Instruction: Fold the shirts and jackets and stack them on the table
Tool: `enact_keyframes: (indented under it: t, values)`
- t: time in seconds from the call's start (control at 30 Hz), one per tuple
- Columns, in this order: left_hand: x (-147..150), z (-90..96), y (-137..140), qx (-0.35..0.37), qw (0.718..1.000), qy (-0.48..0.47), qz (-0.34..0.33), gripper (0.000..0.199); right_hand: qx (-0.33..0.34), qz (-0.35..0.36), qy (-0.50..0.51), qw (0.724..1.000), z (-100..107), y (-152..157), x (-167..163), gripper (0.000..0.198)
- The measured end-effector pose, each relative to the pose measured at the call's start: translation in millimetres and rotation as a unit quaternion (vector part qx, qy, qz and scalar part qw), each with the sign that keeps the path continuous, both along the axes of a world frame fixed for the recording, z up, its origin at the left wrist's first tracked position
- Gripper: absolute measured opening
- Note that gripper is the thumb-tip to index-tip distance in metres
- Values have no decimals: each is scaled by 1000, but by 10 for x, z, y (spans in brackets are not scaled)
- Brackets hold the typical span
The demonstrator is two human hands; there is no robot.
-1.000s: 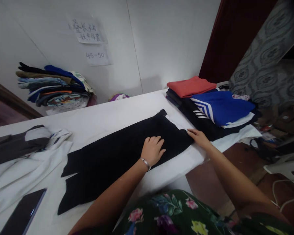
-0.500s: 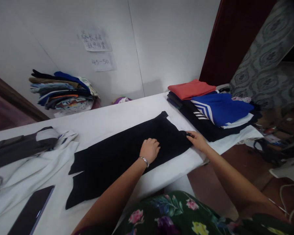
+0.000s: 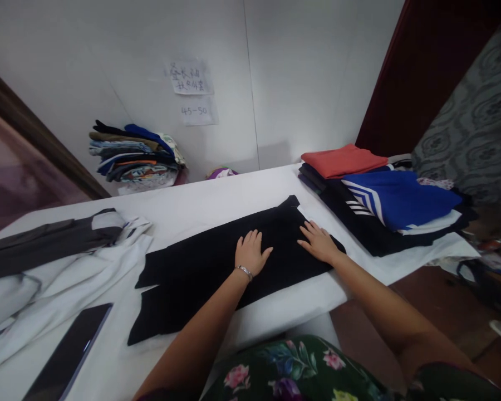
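Observation:
A black garment (image 3: 200, 262) lies flat and lengthwise on the white-covered table (image 3: 229, 196); from the frames I cannot tell exactly what kind it is. On its middle rests my left hand (image 3: 250, 253), fingers spread and palm down, with a silver bracelet at the wrist. My right hand (image 3: 318, 240) lies flat near the garment's right end, its fingers stretched out over the cloth. Neither hand grips anything. A small black corner sticks up at the garment's far right end.
Folded clothes stand to the right, with a red piece (image 3: 344, 160) and a blue one (image 3: 404, 195) on top. Another clothing stack (image 3: 136, 153) sits at the back left. Grey and white garments (image 3: 58, 239) lie at left, near a dark phone (image 3: 69, 353). Paper signs (image 3: 192, 78) hang on the wall.
My right hand has let go of the garment's right edge and moved inward onto the cloth, now flat. My left hand's fingers have spread. The view has shifted slightly left.

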State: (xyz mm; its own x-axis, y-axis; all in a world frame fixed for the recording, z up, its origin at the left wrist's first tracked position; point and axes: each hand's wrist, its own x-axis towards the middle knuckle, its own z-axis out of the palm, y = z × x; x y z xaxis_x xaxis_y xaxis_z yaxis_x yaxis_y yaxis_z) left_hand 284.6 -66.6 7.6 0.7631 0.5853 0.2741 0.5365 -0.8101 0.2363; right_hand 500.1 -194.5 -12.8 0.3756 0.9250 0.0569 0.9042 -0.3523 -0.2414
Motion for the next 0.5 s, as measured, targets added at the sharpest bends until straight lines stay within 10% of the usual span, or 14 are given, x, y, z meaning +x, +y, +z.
enact_keyframes:
  t: [0.23, 0.5]
  values:
    - [-43, -177, 44, 25, 1000, 18, 0, 54, 0, -4, -14, 1000, 59, 20, -19, 60]
    - [-46, -190, 29, 58, 997, 36, 18, 54, 94, 46, -70, 992, 411, 869, -111, 64]
